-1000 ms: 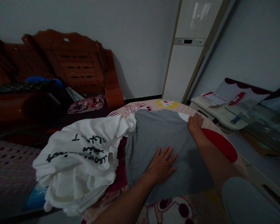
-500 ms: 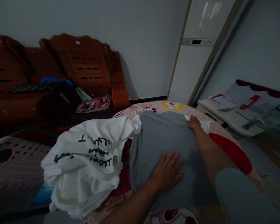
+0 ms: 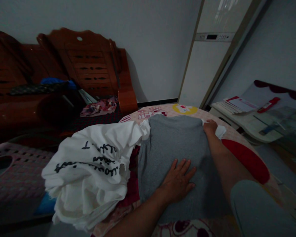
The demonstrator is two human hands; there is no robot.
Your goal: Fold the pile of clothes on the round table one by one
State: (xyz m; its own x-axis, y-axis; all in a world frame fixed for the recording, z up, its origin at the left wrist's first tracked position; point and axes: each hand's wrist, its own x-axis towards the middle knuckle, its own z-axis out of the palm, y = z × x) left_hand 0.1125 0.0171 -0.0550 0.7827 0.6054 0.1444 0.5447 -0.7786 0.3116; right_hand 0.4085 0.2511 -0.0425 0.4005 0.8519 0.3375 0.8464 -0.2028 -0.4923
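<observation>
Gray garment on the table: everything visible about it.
The gray garment looks like soft knit, spread mostly flat on a patterned tablecloth, creased along its left edge. White fabric shows at its far right corner, where the right hand is curled. The left hand presses flat on its nearer half.

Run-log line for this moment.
left hand: flat on grey garment | right hand: curled on white cloth, garment's far-right corner | white lettered garment: heaped left
</observation>
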